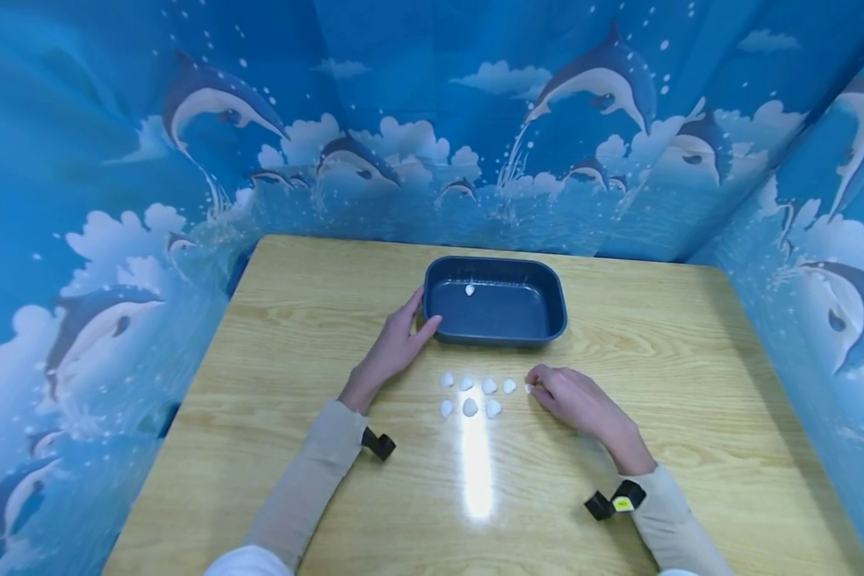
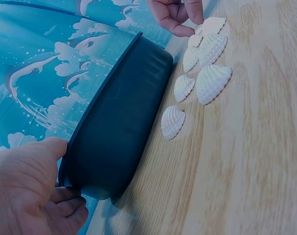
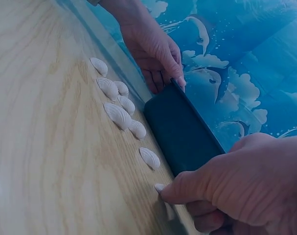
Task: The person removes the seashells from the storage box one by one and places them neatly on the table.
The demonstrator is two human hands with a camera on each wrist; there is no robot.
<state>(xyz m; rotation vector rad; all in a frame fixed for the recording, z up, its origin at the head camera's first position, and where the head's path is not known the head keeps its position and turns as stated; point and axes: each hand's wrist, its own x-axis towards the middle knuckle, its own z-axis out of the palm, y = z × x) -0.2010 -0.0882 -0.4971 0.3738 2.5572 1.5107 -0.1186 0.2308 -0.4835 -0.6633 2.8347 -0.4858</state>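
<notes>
A dark blue rectangular pan point(image 1: 504, 316) stands at the back of the table, with one white seashell point(image 1: 470, 290) inside it. My left hand point(image 1: 398, 342) grips the pan's left end, thumb at the rim and fingers curled against the outer side. Between thumb and fingertips of my right hand point(image 1: 579, 402) is a small white seashell point(image 3: 159, 188), mostly covered by the thumb and right at the tabletop. Several ribbed white seashells point(image 2: 214, 83) lie in two rows in front of the pan, left of my right hand.
The light wooden table point(image 1: 317, 320) carries a bright light reflection in its middle. A blue dolphin-print curtain point(image 1: 432, 120) hangs behind the table and along both sides. Each wrist wears a small black camera point(image 1: 379, 444).
</notes>
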